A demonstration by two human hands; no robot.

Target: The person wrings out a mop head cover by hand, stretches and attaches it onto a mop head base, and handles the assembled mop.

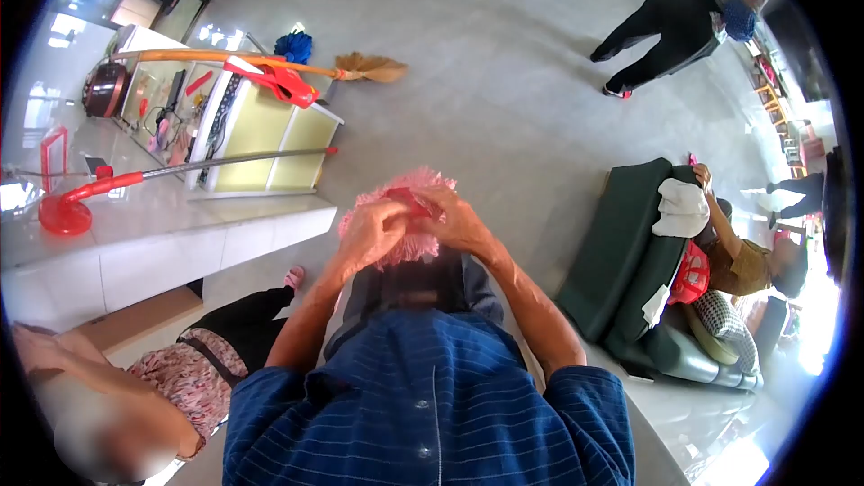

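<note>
A pink, fringed mop head [421,245] is held in front of me, over my lap. Something red [416,202], maybe its centre plate, shows in the middle. My left hand [376,232] grips its left side with the fingers curled in. On the right side, my right hand [457,221] has thumb and fingers bent around it. Both hands meet near the red part, and they partly hide it. To the left, a metal pole with a red handle and a red round base [65,214] lies across the white counter [162,261].
A broom [369,67] and a red item [279,81] lie over the shelf unit [297,139] at left. One person [189,360] is close on my left. Another person [747,252] is by the green sofa [603,243]. Someone [670,22] walks at upper right.
</note>
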